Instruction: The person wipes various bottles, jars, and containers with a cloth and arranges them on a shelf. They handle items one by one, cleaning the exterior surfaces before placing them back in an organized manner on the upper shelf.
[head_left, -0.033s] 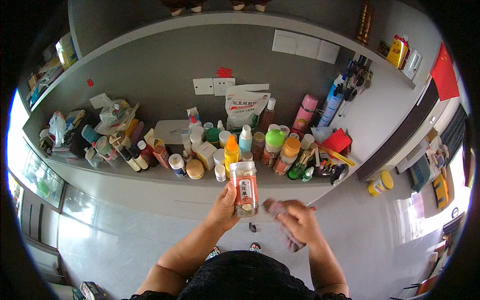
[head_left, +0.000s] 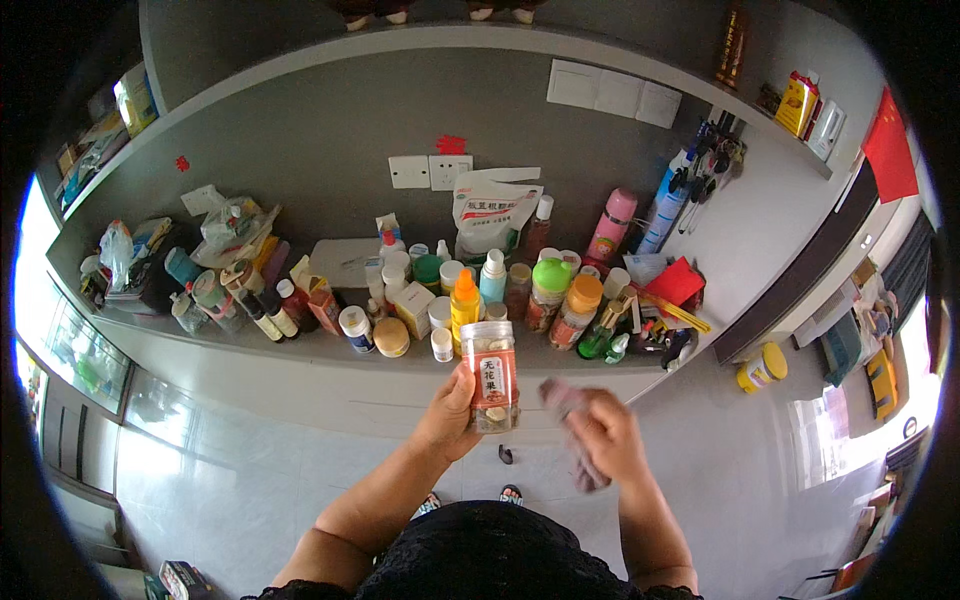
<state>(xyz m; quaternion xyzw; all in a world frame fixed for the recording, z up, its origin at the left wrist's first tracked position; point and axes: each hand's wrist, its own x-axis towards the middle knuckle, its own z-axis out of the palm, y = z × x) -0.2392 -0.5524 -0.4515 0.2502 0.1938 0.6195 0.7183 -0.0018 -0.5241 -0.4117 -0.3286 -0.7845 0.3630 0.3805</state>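
My left hand (head_left: 447,412) grips a clear plastic jar (head_left: 490,378) with a red label and pale dried pieces inside. The jar is upright, held in the air in front of the shelf's edge. To its right, apart from it, my right hand (head_left: 608,438) is closed around a crumpled greyish-pink cloth (head_left: 566,397), slightly blurred. Behind the jar stand a yellow bottle with an orange cap (head_left: 464,305), a small white bottle (head_left: 441,345) and a tan-lidded jar (head_left: 391,338).
Many bottles and jars crowd the shelf (head_left: 400,372), among them a green-capped jar (head_left: 548,290), an orange-lidded jar (head_left: 577,310) and a pink flask (head_left: 612,222). A white pouch (head_left: 494,212) leans at the back. Bags (head_left: 232,228) lie left. A yellow bucket (head_left: 762,368) stands on the floor.
My right hand and the cloth have shifted slightly, the cloth's upper end moving a little right, away from the jar. My left hand still holds the jar in nearly the same place.
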